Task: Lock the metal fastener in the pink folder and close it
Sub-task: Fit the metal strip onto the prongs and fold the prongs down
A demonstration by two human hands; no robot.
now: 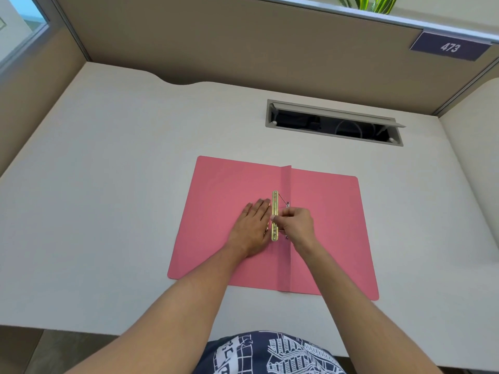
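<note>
Beige cubicle walls closed off the top of the frame, and below them I had a pale bench with a cable slot in the upper right. From the head view, the pink folder lay open and flat in the middle of the frame, its crease running top to bottom. Along that crease, just left of it, sat the metal fastener, a brass-coloured bar. My left hand lay flat and open on the left leaf, fingers touching the bar's left edge. My right hand came in from the right, its grip pinched on something at the bar's middle; whether on a slider or a prong I could not tell, it was too small. A thin prong stood out from the bar's upper end toward the right. To do this step well, I judged the left palm should hold the leaf down while the right slid the lock squarely along the bar, both prongs flat first.
</note>
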